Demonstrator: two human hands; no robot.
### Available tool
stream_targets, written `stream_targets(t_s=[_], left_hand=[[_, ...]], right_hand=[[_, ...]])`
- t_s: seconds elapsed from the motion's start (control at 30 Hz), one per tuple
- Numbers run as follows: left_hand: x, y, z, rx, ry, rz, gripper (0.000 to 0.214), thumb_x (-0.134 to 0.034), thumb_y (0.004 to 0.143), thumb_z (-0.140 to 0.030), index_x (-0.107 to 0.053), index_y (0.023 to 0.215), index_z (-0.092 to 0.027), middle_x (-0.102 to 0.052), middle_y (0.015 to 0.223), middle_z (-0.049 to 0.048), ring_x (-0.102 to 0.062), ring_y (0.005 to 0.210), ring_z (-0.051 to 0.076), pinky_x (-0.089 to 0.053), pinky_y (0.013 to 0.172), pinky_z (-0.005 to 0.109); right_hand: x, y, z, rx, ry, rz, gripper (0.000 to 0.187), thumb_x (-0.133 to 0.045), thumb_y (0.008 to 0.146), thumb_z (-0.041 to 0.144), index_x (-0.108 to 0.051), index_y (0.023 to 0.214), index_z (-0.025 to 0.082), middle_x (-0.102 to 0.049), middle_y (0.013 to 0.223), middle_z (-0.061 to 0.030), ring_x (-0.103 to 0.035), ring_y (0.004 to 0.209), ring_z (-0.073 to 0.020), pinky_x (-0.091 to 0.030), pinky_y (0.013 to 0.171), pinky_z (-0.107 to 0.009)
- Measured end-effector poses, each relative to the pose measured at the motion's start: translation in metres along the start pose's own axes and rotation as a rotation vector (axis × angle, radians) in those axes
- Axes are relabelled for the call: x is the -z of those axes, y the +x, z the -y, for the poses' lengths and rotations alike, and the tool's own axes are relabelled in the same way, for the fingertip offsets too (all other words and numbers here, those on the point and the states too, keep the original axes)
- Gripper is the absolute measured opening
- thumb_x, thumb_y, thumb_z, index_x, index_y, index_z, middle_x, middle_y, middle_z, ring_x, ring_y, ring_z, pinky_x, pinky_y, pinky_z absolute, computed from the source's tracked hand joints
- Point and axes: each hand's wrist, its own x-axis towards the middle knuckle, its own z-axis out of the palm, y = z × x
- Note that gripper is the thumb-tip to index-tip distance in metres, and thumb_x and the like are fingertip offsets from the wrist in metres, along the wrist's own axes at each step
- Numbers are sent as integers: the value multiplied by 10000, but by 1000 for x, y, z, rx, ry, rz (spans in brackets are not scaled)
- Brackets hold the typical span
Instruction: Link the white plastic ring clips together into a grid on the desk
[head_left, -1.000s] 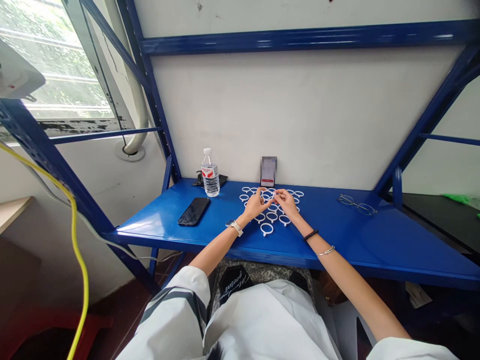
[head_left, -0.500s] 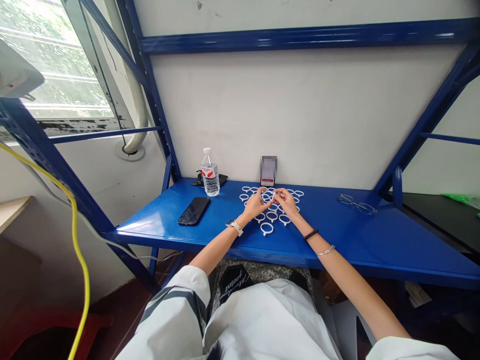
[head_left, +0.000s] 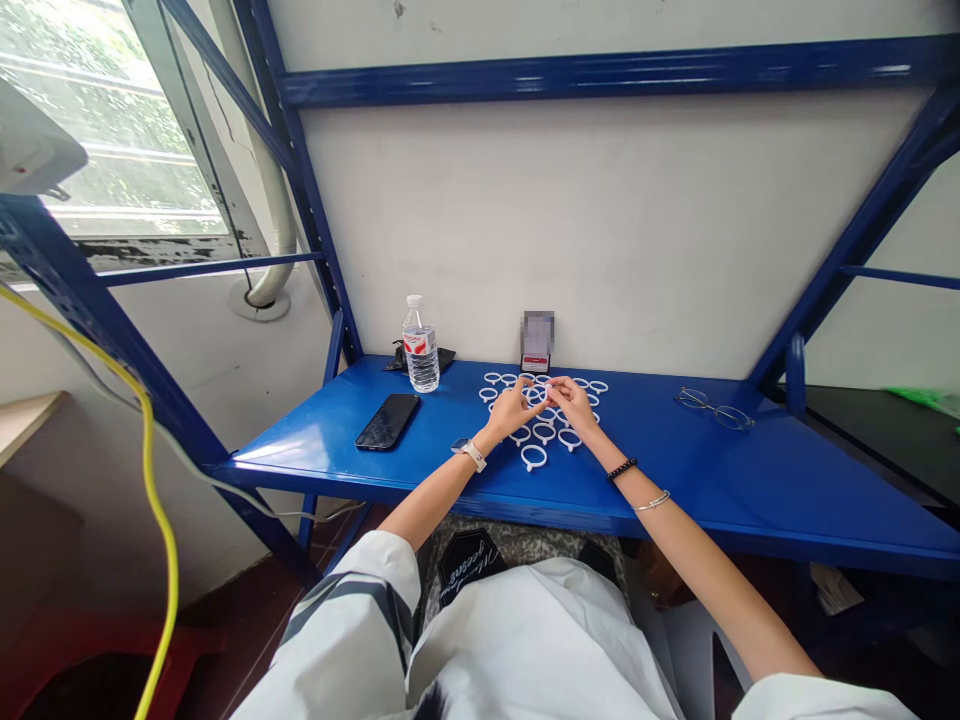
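Observation:
Several white plastic rings lie in rows on the blue metal shelf, near the back wall. My left hand and my right hand meet just above the rings. Both pinch one white ring between their fingertips. My left wrist bears a watch, my right wrist a bead bracelet and a thin bangle.
A black phone lies flat at the left of the shelf. Behind it stands a water bottle. A small card leans against the wall behind the rings. Glasses lie at the right. A yellow cable hangs at the left.
Both hands have stayed in place over the rings; only the fingertips have shifted slightly on the ring.

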Motion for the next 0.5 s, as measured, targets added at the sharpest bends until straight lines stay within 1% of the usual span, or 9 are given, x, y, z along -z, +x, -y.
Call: stream_targets(t_s=[0.13, 0.3, 0.5], left_hand=[[0, 0, 0, 6, 19, 12, 513, -521, 837, -572, -489, 1147, -165, -460, 502, -75, -425, 438, 105, -245, 465, 206], [0, 0, -1, 10, 22, 22, 520, -511, 840, -584, -490, 1144, -162, -455, 499, -75, -421, 436, 104, -235, 465, 211], [1, -1, -3, 9, -8, 20, 533, -517, 825, -611, -498, 1113, -163, -468, 502, -70, -437, 441, 107, -239, 468, 207]], right_hand=[[-1, 0, 4, -9, 0, -6, 383, -662, 730, 563, -603, 880, 216, -642, 764, -36, -638, 710, -211, -556, 714, -373], [-2, -2, 11, -1, -2, -5, 366, -641, 751, 567, -601, 860, 220, -621, 736, -29, -622, 705, -205, -550, 706, -365], [-1, -1, 8, 8, 15, -2, 366, -649, 755, 558, -609, 868, 212, -619, 733, -28, -622, 704, -201, -548, 712, -368]])
